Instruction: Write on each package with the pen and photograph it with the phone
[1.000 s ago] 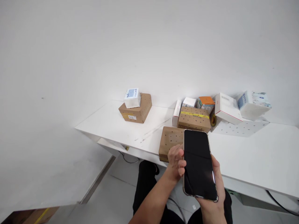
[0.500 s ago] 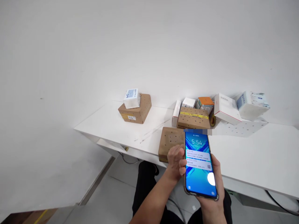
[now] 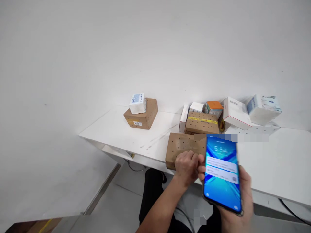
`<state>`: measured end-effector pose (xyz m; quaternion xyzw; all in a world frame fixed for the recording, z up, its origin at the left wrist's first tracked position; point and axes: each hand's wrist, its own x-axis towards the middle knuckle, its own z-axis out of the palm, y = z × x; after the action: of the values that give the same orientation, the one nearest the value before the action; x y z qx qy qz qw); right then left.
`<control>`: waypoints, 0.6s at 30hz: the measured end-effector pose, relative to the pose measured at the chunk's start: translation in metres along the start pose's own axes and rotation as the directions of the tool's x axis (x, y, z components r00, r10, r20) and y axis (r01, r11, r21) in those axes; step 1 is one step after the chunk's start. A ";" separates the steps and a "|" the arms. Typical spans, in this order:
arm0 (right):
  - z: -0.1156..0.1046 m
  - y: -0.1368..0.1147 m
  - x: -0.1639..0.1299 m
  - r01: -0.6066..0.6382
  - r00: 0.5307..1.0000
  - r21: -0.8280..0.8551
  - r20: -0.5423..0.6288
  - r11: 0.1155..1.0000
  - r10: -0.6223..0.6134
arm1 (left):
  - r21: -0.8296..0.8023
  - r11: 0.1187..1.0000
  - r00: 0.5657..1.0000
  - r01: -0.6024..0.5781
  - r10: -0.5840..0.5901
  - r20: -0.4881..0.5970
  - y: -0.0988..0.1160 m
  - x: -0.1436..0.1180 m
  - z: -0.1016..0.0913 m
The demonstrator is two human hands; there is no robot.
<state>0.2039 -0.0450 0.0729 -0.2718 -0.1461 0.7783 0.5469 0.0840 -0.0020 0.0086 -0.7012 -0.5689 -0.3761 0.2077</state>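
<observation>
My right hand is wrapped round a smartphone, which it holds upright with the lit blue lock screen facing me. The clock on it reads 5:54, with two notification cards below. Fingertips of that hand show at the phone's left edge. Close by on the left, my left hand is closed with its fingers curled; nothing shows in it. It overlaps the front of a spotted cardboard box at the table's front edge; whether it touches the box I cannot tell.
On the white table, a white tissue pack sits on a cardboard box at left. Behind the phone are a yellow-taped carton, an orange box, a white flat box, a tape roll and a larger tissue pack.
The phone has moved right with my right hand and is slightly tilted. A white circle on its screen is gone. My left hand has shifted a little right and is more curled.
</observation>
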 end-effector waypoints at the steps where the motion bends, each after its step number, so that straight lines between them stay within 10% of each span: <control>1: -0.004 -0.008 -0.001 0.097 0.991 -0.054 -0.092 0.994 -0.101 | -0.014 1.000 0.999 -0.018 0.017 -0.031 0.001 0.002 -0.002; 5: -0.041 -0.044 0.010 0.354 0.781 -0.481 -0.319 0.802 -0.537 | -0.032 0.999 0.994 -0.028 0.025 -0.103 0.005 0.007 -0.004; 8: -0.085 -0.068 0.030 0.083 0.590 -0.899 -0.303 0.429 -0.749 | -0.037 0.999 0.994 -0.023 0.019 -0.110 0.005 0.007 -0.003; 12: -0.137 -0.087 0.057 -0.294 0.696 -0.919 -0.019 -0.261 -0.718 | -0.045 0.999 0.993 -0.020 0.015 -0.119 0.004 0.006 -0.004; 18: -0.179 -0.085 0.086 -0.352 0.813 -0.735 0.067 -0.579 -0.579 | -0.060 0.998 0.993 -0.024 0.017 -0.118 0.006 0.007 -0.003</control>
<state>0.3518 0.0533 -0.0499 -0.7651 -0.6319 0.0078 0.1235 0.0892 -0.0008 0.0168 -0.6899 -0.5365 -0.4319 0.2229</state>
